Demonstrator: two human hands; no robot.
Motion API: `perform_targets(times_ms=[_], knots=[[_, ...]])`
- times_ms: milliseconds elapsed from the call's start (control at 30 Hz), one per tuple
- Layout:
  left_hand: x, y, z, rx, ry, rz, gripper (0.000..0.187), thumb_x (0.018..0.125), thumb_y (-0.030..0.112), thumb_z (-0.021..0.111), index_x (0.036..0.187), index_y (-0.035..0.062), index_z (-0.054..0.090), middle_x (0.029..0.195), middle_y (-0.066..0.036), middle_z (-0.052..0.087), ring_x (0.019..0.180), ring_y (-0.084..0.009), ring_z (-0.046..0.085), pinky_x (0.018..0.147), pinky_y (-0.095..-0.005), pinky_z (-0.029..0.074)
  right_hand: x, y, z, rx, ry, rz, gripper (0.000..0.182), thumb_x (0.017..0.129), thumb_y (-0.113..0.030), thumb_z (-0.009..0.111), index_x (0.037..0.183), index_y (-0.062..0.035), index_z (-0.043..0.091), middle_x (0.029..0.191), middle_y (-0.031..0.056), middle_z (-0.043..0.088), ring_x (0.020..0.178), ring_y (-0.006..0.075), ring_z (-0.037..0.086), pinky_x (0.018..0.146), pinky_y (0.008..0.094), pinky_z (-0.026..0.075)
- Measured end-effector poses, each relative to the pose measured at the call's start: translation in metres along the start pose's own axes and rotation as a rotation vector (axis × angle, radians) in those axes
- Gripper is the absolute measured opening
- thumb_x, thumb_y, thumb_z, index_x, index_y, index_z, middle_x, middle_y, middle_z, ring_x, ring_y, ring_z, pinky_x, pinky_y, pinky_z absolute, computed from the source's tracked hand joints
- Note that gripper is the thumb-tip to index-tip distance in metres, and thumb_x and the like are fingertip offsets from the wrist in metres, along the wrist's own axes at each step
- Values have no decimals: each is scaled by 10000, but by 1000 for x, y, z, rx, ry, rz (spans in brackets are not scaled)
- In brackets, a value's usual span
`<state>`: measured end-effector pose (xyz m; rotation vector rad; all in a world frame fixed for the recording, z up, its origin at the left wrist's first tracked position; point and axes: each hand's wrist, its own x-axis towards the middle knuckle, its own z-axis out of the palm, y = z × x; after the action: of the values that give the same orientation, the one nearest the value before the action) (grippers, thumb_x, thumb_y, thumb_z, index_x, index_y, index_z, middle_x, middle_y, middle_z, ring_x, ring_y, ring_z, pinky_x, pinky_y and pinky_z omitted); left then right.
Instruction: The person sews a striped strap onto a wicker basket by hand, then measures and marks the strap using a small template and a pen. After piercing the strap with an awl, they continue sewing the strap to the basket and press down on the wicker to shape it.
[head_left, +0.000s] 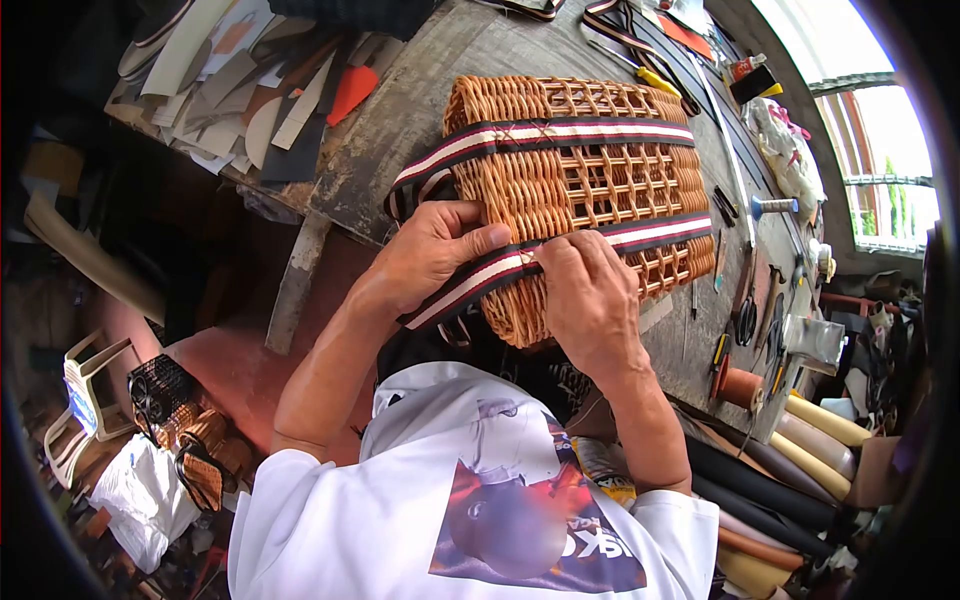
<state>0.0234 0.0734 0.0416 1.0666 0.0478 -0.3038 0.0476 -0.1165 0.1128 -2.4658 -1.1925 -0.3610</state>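
A brown wicker basket (515,190) lies tilted on its side at the table's near edge. Two striped straps in black, white and dark red run across it, a far strap (590,130) and a near strap (650,232). My left hand (432,258) grips the near strap at the basket's left edge, thumb pressed on top and fingers mostly hidden behind. On that same strap, my right hand (595,295) has its fingers pinched together beside some reddish cross stitching; whatever they hold is hidden. Similar stitches show on the far strap.
Leather and card scraps (235,95) pile up at the table's far left. Along the right lie a yellow-handled screwdriver (655,80), scissors (745,320), a brown thread spool (740,388) and a metal ruler (728,140). Material rolls (770,470) stand below right; a white chair (90,405) is lower left.
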Motion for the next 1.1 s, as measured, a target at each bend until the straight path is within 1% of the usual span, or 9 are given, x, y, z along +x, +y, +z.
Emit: perform_targets(times_ms=[100, 167, 267, 333, 433, 567, 800, 1000, 1100], knots=[[-4, 5, 4, -63, -3, -37, 336, 954, 262, 674, 1133, -22, 682, 979, -42, 717, 830, -53, 638, 725, -218, 539, 3, 8, 1, 166, 117, 37, 73, 880, -1, 607, 922, -3, 548, 767, 106, 585, 702, 236, 615, 586, 370, 505], [-6, 5, 6, -95, -8, -25, 335, 957, 247, 669, 1145, -31, 672, 998, -52, 718, 841, -62, 645, 743, -222, 547, 4, 17, -18, 740, 19, 525, 119, 1011, -137, 563, 950, -35, 558, 694, 26, 606, 616, 93, 582, 516, 235, 445], [-9, 5, 12, -167, -12, 3, 332, 962, 218, 659, 1164, -46, 655, 1040, -69, 714, 865, -77, 655, 768, -231, 558, -28, 39, -51, 963, 531, 542, 162, 1041, -227, 515, 998, -81, 571, 833, 52, 660, 642, 79, 585, 485, 216, 424], [-9, 1, 17, -258, -11, 41, 335, 962, 187, 655, 1186, -61, 635, 1098, -92, 704, 908, -100, 662, 809, -250, 566, -61, 65, -80, 849, 699, 755, 183, 1038, -233, 518, 1007, -59, 569, 824, 53, 664, 633, 70, 582, 494, 223, 426], [-9, -14, 41, -276, 69, 154, 344, 960, 186, 659, 1204, -54, 631, 1109, -98, 700, 928, -109, 657, 827, -256, 560, -142, 128, -85, 148, 247, 1117, 187, 1020, -214, 535, 1011, -30, 565, 813, 108, 675, 632, 170, 625, 541, 313, 474], [2, -35, 81, -286, 91, 221, 305, 962, 201, 663, 1147, -41, 651, 1051, -78, 705, 896, -98, 646, 806, -245, 549, -222, 180, -32, -501, -169, 878, 204, 985, -228, 559, 1045, -33, 572, 847, 198, 648, 792, 408, 657, 693, 523, 500], [23, -49, 89, 20, -170, 74, 226, 995, 119, 574, 1168, -9, 642, 1099, -98, 703, 959, -162, 682, 844, -312, 560, -228, 138, -18, -509, 234, 919, 275, 979, -163, 583, 1197, 4, 596, 978, 181, 611, 863, 360, 655, 738, 420, 528], [26, -60, 71, 477, 51, 63, 231, 978, 38, 506, 1176, -12, 614, 963, -68, 683, 844, -134, 656, 709, -268, 552, -238, 27, -2, 64, 329, 822, 142, 907, 4, 620, 1045, 21, 652, 924, 178, 639, 807, 340, 657, 692, 381, 522], [27, -63, 84, 579, -78, 39, 256, 955, 12, 498, 1181, -14, 615, 939, -72, 684, 848, -125, 649, 712, -261, 540, -227, -5, 7, 277, 332, 868, 136, 892, 15, 635, 1027, 23, 654, 893, 171, 648, 775, 332, 663, 678, 369, 525]])
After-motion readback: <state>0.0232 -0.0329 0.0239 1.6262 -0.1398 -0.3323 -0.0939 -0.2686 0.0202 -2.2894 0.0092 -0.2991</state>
